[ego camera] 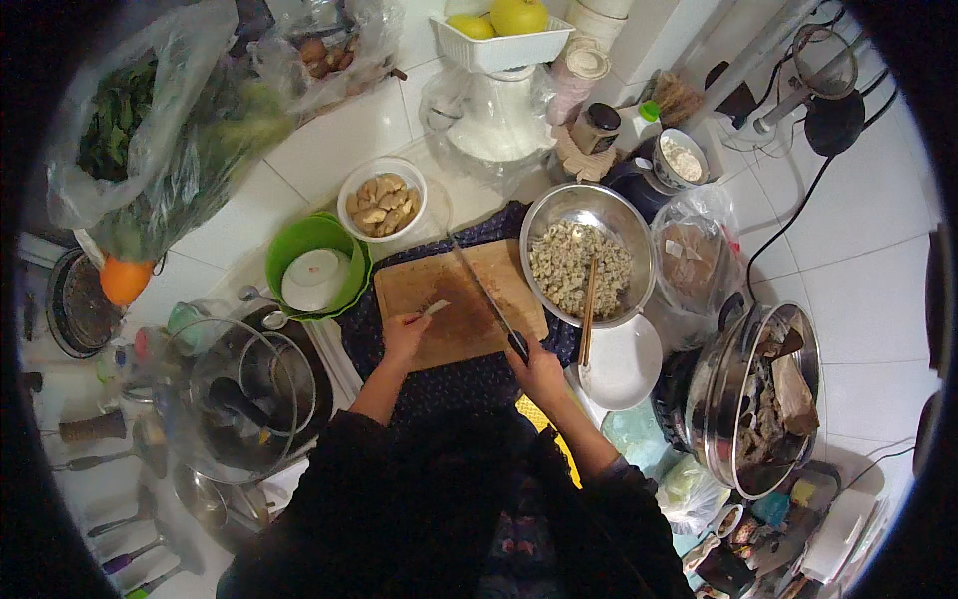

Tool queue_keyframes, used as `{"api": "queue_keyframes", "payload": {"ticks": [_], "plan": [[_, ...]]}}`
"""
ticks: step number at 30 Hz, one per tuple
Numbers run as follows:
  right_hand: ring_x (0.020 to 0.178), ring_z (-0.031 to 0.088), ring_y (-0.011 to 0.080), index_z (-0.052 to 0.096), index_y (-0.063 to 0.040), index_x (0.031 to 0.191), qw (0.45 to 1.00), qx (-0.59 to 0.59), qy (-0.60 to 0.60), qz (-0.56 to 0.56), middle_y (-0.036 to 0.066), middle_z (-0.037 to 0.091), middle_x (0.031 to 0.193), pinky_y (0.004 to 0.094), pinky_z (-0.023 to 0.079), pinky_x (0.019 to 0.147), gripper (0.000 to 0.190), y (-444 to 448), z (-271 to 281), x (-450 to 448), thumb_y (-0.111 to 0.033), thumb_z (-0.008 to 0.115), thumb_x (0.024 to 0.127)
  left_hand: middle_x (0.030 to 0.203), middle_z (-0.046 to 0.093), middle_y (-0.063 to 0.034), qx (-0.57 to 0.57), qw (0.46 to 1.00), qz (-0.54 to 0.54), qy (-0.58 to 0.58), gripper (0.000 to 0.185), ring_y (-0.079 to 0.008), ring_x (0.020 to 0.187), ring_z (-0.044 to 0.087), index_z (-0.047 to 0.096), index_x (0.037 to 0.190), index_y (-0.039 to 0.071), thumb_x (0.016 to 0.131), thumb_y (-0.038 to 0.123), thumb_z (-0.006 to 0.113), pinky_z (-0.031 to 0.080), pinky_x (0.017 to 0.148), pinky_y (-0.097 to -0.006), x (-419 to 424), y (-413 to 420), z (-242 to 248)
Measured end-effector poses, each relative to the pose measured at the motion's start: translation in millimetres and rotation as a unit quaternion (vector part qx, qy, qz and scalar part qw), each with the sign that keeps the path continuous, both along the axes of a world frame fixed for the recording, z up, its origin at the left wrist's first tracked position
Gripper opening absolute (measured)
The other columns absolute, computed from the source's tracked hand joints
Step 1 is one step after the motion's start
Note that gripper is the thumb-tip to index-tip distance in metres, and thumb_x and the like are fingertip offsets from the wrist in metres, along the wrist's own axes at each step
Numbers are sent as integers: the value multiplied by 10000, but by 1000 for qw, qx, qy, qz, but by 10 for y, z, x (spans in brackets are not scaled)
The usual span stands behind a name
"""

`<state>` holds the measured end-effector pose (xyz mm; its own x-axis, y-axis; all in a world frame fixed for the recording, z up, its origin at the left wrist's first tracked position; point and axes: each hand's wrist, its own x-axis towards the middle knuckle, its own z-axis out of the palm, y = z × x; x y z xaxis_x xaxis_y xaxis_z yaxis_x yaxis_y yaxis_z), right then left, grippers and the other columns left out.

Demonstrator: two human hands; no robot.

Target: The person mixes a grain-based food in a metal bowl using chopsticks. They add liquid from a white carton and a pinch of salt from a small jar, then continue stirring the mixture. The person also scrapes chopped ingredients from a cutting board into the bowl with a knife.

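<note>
My left hand (404, 337) rests at the left part of a wooden cutting board (400, 284). Pinched in its fingers is a small pale piece of food (435, 306), too small to name. My right hand (539, 371) is closed around the black handle of a kitchen knife (479, 281), whose long blade points away from me across the board. A damp-looking reddish-brown patch marks the board's middle. Beneath lies a dark patterned cloth (449, 393). Just right of the board stands a steel mixing bowl (645, 258) of chopped filling (572, 262), with wooden chopsticks (590, 299) leaning in it.
Beyond the board sits a white bowl of ginger-like pieces (385, 206). Left of it is a green basin (281, 258) holding an upturned white bowl (316, 278). A white plate (625, 367) lies below the steel bowl, near a large steel pot (711, 419). A glass lid (224, 449) is at left.
</note>
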<state>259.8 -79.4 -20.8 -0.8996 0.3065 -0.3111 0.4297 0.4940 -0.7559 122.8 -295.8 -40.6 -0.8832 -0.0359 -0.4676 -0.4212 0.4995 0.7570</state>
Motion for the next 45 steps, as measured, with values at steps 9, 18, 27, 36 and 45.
{"api": "queue_keyframes", "payload": {"ticks": [9, 18, 27, 36, 45], "plan": [[724, 600, 448, 516, -24, 1011, 999, 8, -18, -30, 266, 618, 754, 530, 472, 636, 389, 6, 88, 154, -386, 555, 875, 770, 671, -165, -112, 985, -124, 30, 264, -246, 717, 652, 704, 881, 8, 740, 231, 694, 498, 646, -334, -49, 656, -234], [700, 602, 450, 510, -19, 960, 999, 12, -12, -27, 272, 612, 729, 543, 476, 617, 381, -59, -32, 151, -388, 548, 877, 737, 670, -150, -174, 968, -146, 111, 232, -271, 689, 642, 710, 810, 21, 734, 239, 689, 491, 648, -378, -74, 675, -377], [614, 599, 438, 500, -29, 935, 998, 61, -7, -15, 255, 607, 671, 532, 476, 552, 364, -95, -50, 145, -386, 544, 880, 834, 666, -170, -185, 969, -149, 69, 246, -329, 817, 640, 714, 849, 51, 733, 266, 680, 501, 744, -398, -95, 714, -359], [631, 602, 439, 493, -25, 916, 997, 71, 5, -7, 259, 609, 680, 537, 480, 570, 368, -79, -53, 104, -388, 542, 881, 904, 658, -171, -221, 959, -171, 56, 209, -352, 877, 624, 702, 861, 61, 754, 236, 662, 494, 763, -439, -104, 801, -267], [641, 598, 435, 524, -20, 901, 997, 76, -7, -8, 249, 608, 680, 520, 466, 554, 371, -61, -35, 91, -389, 552, 875, 856, 658, -179, -230, 946, -210, 90, 200, -354, 833, 629, 689, 852, 62, 763, 238, 657, 492, 741, -452, -134, 803, -211]]}}
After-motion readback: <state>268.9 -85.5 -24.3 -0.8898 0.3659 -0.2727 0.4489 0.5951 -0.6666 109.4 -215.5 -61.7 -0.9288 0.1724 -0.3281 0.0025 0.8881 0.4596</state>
